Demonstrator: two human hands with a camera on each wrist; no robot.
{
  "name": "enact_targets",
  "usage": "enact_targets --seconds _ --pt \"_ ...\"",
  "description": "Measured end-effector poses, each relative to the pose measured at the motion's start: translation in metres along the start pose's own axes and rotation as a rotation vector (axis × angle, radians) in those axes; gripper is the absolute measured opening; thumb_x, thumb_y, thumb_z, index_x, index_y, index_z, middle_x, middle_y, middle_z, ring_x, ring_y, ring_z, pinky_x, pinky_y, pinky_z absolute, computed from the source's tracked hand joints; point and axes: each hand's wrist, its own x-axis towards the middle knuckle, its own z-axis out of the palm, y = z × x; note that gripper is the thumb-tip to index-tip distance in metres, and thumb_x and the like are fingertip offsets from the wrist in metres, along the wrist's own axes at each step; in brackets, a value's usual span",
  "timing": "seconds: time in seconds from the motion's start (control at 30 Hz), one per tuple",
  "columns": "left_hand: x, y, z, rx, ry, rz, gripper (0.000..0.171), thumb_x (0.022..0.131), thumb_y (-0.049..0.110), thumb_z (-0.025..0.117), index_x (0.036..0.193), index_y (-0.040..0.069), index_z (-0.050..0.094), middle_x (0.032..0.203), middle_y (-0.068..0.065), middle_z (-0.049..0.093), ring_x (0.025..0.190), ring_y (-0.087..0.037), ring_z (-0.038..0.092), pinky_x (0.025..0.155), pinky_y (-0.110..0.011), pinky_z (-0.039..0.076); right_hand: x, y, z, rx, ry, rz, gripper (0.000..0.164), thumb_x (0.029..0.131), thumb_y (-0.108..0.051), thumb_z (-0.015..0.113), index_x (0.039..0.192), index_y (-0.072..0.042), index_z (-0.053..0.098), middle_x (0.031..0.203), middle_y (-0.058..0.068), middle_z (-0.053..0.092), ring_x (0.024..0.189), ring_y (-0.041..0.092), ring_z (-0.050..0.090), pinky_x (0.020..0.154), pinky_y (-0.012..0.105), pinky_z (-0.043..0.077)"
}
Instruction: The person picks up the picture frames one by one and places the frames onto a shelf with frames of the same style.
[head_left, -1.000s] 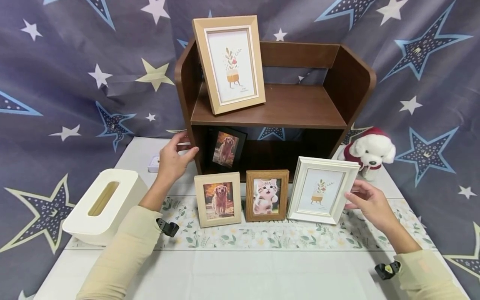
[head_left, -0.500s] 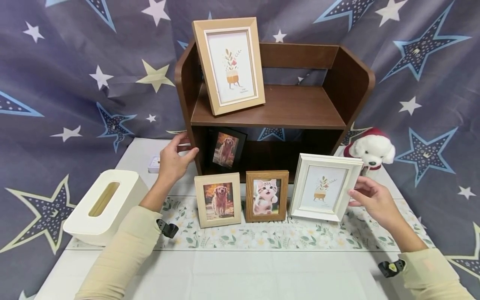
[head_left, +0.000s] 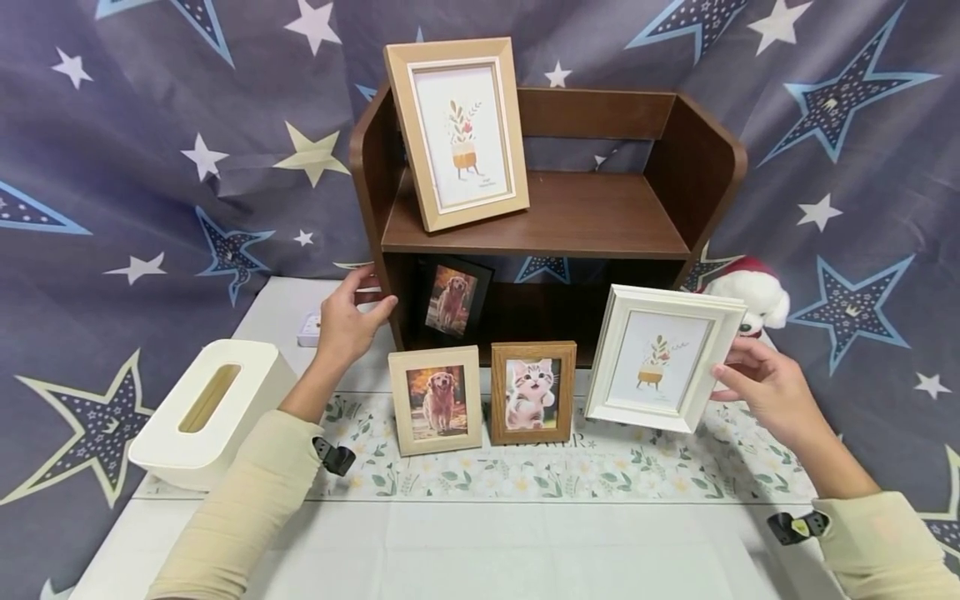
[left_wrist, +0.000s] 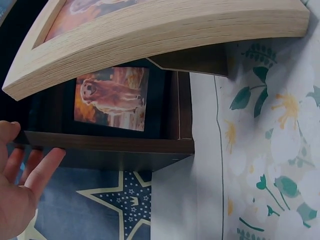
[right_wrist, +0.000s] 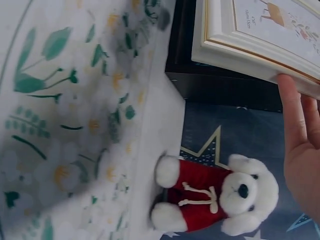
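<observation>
In the head view my right hand (head_left: 768, 387) grips a white picture frame (head_left: 666, 358) by its right side, thumb in front. The frame, holding a potted-plant print, is tilted and raised over the floral runner. My left hand (head_left: 352, 317) holds the left side panel of a dark brown two-tier shelf (head_left: 592, 208), thumb at the front edge and fingers along the outer side. Before the shelf stand a pale wood frame (head_left: 435, 400) with a dog photo and a brown wood frame (head_left: 533, 392) with a kitten picture.
A large tan frame (head_left: 461, 133) leans on the upper tier; a black frame (head_left: 453, 297) with a dog photo stands below. At left is a white tissue box (head_left: 213, 412). A plush dog (right_wrist: 245, 192) sits right of the shelf, on the white table (head_left: 480, 542).
My right hand has lifted the white frame up and to the right, now overlapping the plush dog in the head view. The left hand stays at the shelf panel.
</observation>
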Motion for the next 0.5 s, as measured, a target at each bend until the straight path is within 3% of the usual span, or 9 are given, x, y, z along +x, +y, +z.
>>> enact_targets --seconds 0.5 --pt "-0.001 0.002 -0.001 -0.001 -0.003 0.005 0.051 0.09 0.009 0.075 0.138 0.003 0.058 0.122 -0.024 0.07 0.11 -0.039 0.072 0.067 -0.001 0.046 0.016 -0.033 -0.007 0.132 0.036 -0.021 0.04 0.093 0.014 0.062 0.124 -0.011 0.067 0.1 -0.008 0.076 0.085 0.003 0.074 0.061 0.026 0.061"
